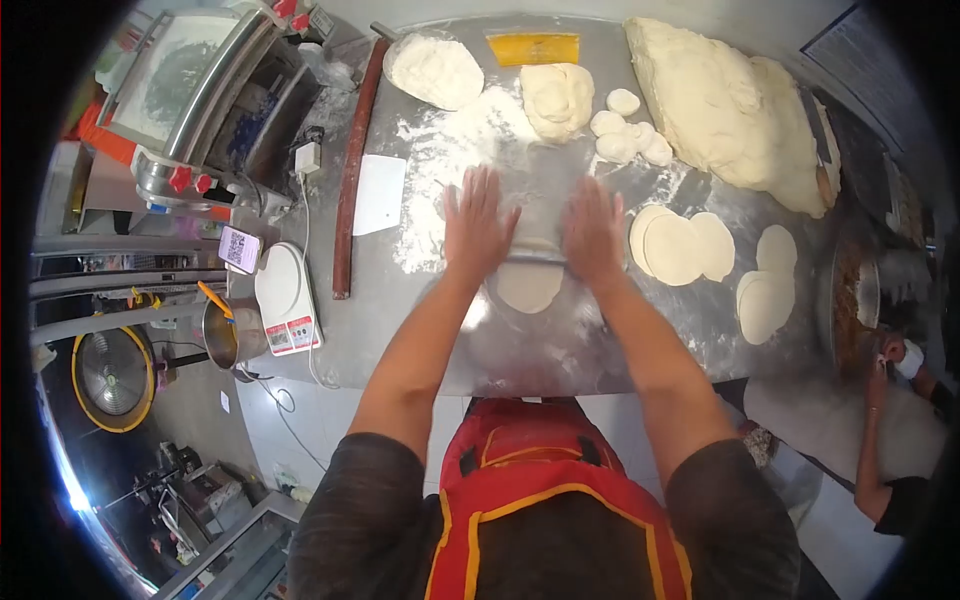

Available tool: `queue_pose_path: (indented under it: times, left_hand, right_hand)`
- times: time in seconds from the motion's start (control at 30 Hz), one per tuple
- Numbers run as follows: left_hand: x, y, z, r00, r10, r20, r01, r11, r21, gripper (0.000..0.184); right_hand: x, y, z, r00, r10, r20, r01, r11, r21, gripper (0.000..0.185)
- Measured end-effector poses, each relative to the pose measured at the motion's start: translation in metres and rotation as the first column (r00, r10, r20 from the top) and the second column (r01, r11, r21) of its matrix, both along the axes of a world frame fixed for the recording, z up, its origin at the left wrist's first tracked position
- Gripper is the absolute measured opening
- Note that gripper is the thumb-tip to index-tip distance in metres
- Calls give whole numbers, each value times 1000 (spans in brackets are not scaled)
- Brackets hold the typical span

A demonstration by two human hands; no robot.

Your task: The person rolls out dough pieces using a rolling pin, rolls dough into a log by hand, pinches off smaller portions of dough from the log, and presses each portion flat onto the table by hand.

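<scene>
My left hand (480, 225) and my right hand (594, 235) lie flat with fingers stretched forward, their palms over the two ends of a rolling pin (536, 250). Beneath the pin, a thin dough sheet (530, 287) shows on the near side. Beyond my hands sit a dough lump (557, 101) and several small dough pieces (622, 138). Flat rolled dough rounds (673, 250) overlap to the right of my right hand. More dough rounds (767, 305) lie farther right. Loose flour (440, 150) covers the metal table (420, 345) around my left hand.
A long wooden rod (358, 170), a flour heap (437, 72) and a white scale (287, 295) stand left. At the back are a yellow scraper (535, 49) and a large dough mass (720, 100). A co-worker's hand (887, 350) is near a pan of filling (852, 300) at right.
</scene>
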State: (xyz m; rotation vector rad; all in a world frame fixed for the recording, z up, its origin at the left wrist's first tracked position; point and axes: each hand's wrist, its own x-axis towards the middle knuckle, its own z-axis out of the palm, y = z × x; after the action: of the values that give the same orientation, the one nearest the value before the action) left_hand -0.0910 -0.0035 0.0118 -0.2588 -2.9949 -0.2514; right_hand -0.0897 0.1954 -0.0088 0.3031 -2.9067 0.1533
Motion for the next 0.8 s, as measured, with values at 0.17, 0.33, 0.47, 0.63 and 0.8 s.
queue_pose_path:
  times: [0.17,0.33,0.47,0.63,0.8]
  left_hand:
    - [149,-8,11,989,-10,148,-9,991,130,74]
    - [163,-10,-9,996,-25,87,0,962,274,59]
    - [85,18,2,975,-122,187,51,936,347,43]
    - [93,-2,-7,929,-23,370,-108,938,330,34]
    - [78,-79,-12,849,385,361,-484,841,242,41]
  right_hand:
    - [142,3,11,986,129,109,-104,972,-210,63]
    - [170,9,-12,985,152,-86,-170,946,-275,49]
    - [148,17,-5,968,236,81,-194,916,-352,36]
    - [179,64,21,935,296,198,-210,906,-367,40]
    - [195,86,16,910,377,172,-296,883,-365,44]
